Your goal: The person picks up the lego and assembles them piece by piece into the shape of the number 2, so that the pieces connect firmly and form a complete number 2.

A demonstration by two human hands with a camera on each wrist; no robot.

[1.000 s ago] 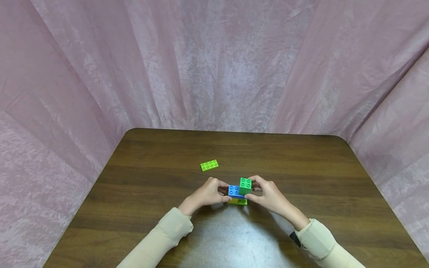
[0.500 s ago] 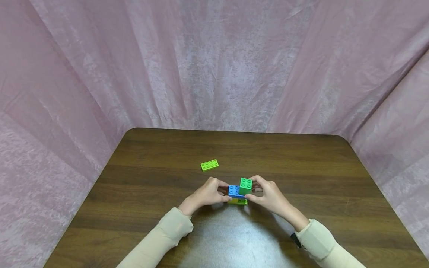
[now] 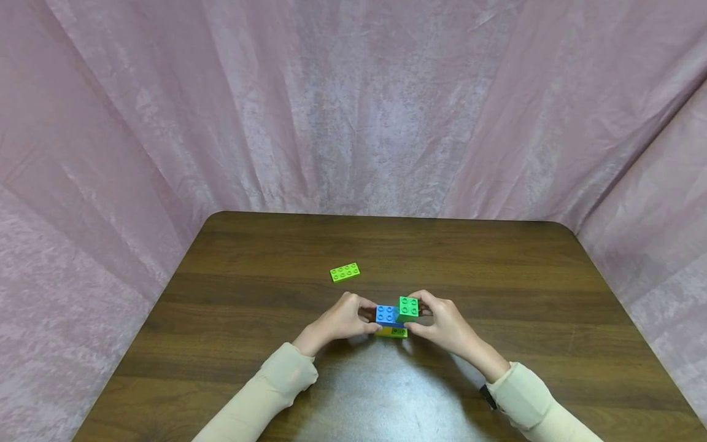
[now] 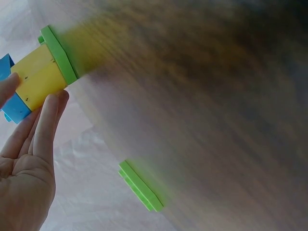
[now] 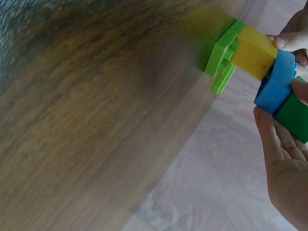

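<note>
A small stack of toy building bricks stands on the table between both hands. Its base is a lime plate (image 5: 222, 48), under a yellow brick (image 4: 41, 77) and a blue brick (image 3: 385, 314). At the right end of the blue brick sits a green brick (image 3: 408, 309), slightly tilted in the head view. My left hand (image 3: 348, 318) grips the stack from the left, thumb where yellow meets blue. From the right, my right hand (image 3: 442, 319) pinches the green brick, its fingertips right beside the blue one. In the head view the blue brick hides most of the yellow.
A loose lime plate (image 3: 345, 272) lies on the brown wooden table (image 3: 265, 245), farther back and left of the stack. Pink curtains (image 3: 353, 110) hang behind the table and along its sides.
The green brick has shifted slightly right and towards me and now tilts, along with the right fingertips. The left hand, the lower stack and the loose plate stay put.
</note>
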